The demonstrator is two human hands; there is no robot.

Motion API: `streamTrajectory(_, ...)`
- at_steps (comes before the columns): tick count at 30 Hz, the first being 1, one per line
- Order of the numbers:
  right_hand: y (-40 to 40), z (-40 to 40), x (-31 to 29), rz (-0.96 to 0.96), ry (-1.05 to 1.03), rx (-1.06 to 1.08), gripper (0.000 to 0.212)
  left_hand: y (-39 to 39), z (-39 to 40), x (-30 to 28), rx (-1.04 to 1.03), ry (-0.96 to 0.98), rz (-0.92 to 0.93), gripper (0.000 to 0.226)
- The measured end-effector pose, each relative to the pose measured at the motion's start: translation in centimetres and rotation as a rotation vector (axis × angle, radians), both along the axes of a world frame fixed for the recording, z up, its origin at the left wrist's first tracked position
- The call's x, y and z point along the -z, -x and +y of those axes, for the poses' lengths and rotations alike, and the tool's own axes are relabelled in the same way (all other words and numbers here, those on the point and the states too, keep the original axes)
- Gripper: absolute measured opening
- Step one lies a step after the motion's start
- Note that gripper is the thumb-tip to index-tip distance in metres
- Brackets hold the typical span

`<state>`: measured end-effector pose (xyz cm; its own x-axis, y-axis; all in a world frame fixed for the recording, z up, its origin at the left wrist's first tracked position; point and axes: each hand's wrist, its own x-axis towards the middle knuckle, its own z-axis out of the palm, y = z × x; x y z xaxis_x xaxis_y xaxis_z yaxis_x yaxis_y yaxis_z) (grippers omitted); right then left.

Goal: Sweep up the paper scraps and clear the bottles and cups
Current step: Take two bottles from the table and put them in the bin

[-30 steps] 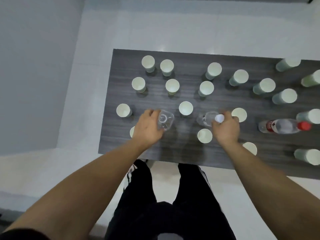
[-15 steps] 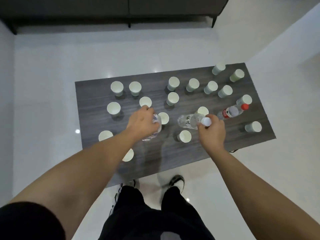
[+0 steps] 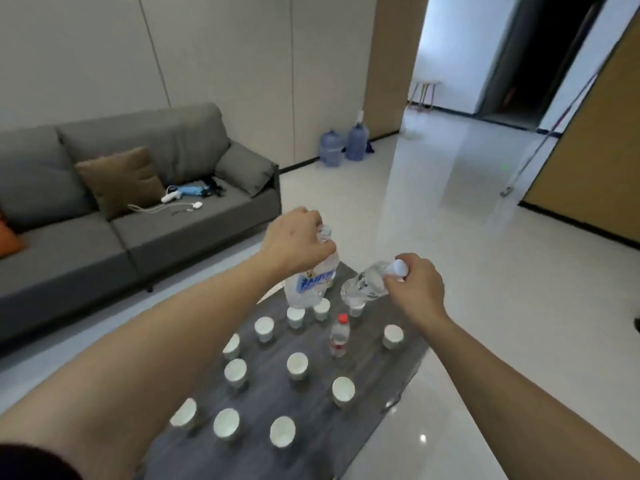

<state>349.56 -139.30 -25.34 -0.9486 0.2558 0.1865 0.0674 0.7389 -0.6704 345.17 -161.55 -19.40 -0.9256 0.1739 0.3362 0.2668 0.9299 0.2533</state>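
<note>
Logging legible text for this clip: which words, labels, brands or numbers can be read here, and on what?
Nothing reads clearly.
Blue-and-white label on the clear plastic bottle in the left hand: large characters, too blurred.
Red-and-white label on the small red-capped bottle standing on the dark table: too small.

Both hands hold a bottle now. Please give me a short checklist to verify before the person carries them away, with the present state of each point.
1. Left hand grips the labelled bottle at its neck: ok.
2. Right hand grips the white-capped bottle at its cap end: ok.
3. Both held bottles are lifted off the table: ok.
4. Labelled bottle has a cap: cannot tell, the hand covers its top.
5. All bottles cleared: not ok, the red-capped bottle stands on the table.
6. Cups cleared: not ok, many paper cups remain.
</note>
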Motion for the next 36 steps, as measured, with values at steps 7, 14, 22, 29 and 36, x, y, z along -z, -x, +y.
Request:
streamTrajectory(7, 0.1, 20.8, -10.9, 0.174, -0.043, 0.229, 0.022, 5.0, 24.1, -10.2, 0.324, -0.076, 0.129, 0.029)
streamTrajectory(14, -1.2, 39.1, -18.4, 0.295, -0.084, 0.468, 0.031, 6.3, 46.7, -15.8, 0.574, -0.202, 0.076, 0.026)
streamTrajectory(22, -0.8, 57.3, -21.2, 0.256, -0.18, 0.699, 0.032, 11.1, 67.3, -19.1, 0.84, -0.235, 0.06, 0.023)
streamTrajectory(29, 5.6, 71.1, -25.7, 0.275, -0.075, 0.815, 0.029, 19.0, 82.2, -21.9, 1.056, -0.225, 0.061, 0.024)
streamTrajectory(36, 10.9, 81.8, -28.1, 0.311, -0.057, 0.896, 0.028, 25.4, 94.3, -25.3, 1.135, -0.292, 0.11, 0.019)
